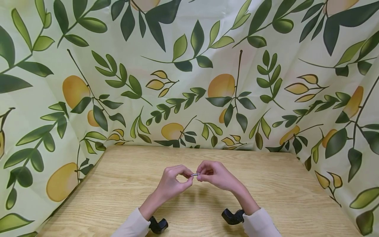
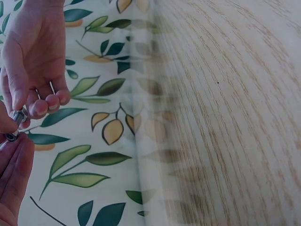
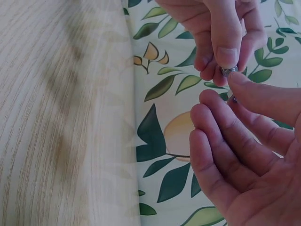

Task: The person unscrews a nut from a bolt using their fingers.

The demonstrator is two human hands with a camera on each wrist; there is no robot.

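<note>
A small, thin silver metal rod (image 1: 194, 174) spans the gap between both hands above the table. My left hand (image 1: 172, 181) pinches its left end between thumb and fingertips. At the other end, the thumb and fingers of my right hand (image 1: 217, 174) grip it, hiding part of that end. In the left wrist view, the metal rod (image 2: 18, 117) shows a round end at the lower fingers. Seen from the right wrist, a round metal end (image 3: 229, 71) shows beside the left thumb, and the right hand's other fingers (image 3: 235, 136) extend loosely. Exactly what kind of fitting it is, I cannot tell.
Beneath the hands lies a light wood-grain table (image 1: 124, 197). A cloth (image 1: 189, 82) printed with leaves and orange fruit hangs behind it and along both sides. Black devices (image 1: 159, 225) are worn at both wrists, below the light sleeves (image 1: 260, 223).
</note>
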